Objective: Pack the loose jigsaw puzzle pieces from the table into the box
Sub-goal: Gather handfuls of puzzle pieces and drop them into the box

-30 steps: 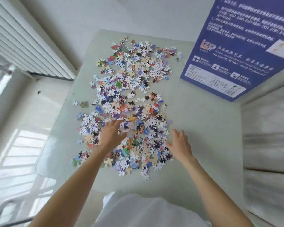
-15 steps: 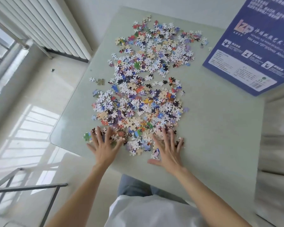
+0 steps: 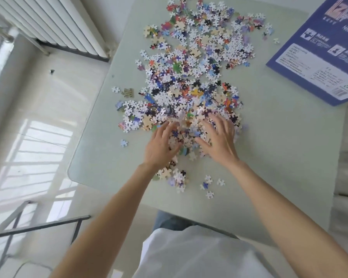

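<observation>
A white ribbed metal radiator [image 3: 54, 23] stands on the far left; below it spreads a glossy pale tiled floor [image 3: 38, 121], with a grey metal rail [image 3: 34, 225] nearer still.

Both bare arms are reaching forward from the bottom of the frame, converging toward the middle. The left hand [image 3: 161, 146] is lying palm down, fingers extended and slightly blurred, thumb angling inward. The right hand [image 3: 219, 137] is lying palm down just beside it, fingers spread and gently bent, thumb pointing toward the left hand.
</observation>
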Available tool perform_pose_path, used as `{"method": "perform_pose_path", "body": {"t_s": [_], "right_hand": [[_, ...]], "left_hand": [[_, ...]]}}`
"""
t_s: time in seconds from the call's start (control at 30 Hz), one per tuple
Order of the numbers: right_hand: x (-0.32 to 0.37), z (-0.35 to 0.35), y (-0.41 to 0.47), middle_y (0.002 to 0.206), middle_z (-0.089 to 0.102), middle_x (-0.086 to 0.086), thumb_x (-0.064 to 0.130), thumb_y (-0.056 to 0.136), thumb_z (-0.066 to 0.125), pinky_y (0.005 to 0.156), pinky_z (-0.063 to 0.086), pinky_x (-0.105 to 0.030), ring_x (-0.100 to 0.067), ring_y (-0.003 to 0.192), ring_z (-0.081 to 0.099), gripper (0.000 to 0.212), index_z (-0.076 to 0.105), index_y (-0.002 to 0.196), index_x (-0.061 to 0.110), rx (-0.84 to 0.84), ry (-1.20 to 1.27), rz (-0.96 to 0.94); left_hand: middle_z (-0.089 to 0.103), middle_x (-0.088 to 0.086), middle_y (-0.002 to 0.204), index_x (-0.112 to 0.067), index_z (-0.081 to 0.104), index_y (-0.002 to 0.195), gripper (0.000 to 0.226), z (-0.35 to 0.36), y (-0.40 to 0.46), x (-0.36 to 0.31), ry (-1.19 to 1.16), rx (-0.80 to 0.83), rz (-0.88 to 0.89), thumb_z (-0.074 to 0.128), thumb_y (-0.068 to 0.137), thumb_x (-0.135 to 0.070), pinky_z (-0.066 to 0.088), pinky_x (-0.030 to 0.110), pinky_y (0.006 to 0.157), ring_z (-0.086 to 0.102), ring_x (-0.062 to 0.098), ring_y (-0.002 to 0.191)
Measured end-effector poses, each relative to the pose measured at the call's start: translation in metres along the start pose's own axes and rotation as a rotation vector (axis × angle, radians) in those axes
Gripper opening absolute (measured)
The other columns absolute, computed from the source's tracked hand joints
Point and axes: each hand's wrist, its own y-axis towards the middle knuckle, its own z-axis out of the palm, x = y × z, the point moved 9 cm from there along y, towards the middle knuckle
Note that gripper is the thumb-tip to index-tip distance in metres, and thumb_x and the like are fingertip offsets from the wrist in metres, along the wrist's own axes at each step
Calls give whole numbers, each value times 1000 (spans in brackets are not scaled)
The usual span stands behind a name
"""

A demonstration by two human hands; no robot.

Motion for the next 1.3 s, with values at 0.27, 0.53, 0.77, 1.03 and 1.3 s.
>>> {"method": "perform_pose_path", "body": {"t_s": [0.27, 0.53, 0.77, 1.03, 1.3], "right_hand": [[-33, 24, -112, 154, 14, -17, 71, 71, 40, 107, 12, -63, -40, 141, 9, 84, 23, 142, 28, 146, -6, 287], [-18, 57, -175, 153, 8, -27, 70, 89, 15, 112, 10, -60, -45, 141, 4, 83, 13, 149, 12, 160, -145, 493], [-9, 59, -141, 153, 8, -27, 55, 94, 18, 114, 13, -55, -40, 142, 5, 74, 16, 148, 4, 60, -76, 606], [24, 31, -14, 154, 1, -22, 10, 93, 51, 117, 8, -42, -32, 143, -3, 56, 28, 144, 8, -214, 459, 522], [72, 37, -76, 111, 51, -5, 38, 67, 77, 95, 41, -40, -22, 106, 45, 48, 62, 107, 19, 238, 226, -86]], "left_hand": [[45, -3, 140, -33, 49, 129, 52, 25, -56, -12, 287, 75, 586, 56, 81, -52, 23, 48, 111, 32, 22, 133], [13, -5, 155, -35, 12, 147, 51, 80, -80, -5, 587, 242, 1011, 16, 98, -48, -7, 49, 115, 0, 21, 144], [7, -3, 156, -39, 13, 146, 48, 40, 2, -12, 562, 121, 857, 19, 99, -45, -11, 55, 112, -1, 22, 144], [56, 4, 121, -17, 59, 116, 32, -25, 24, -15, 162, -71, 625, 55, 87, -30, 34, 37, 103, 46, 22, 117], [58, -2, 105, -23, 62, 98, 42, -4, -26, 44, 245, 375, 559, 77, 66, -47, 48, 34, 80, 51, 18, 94]]}}
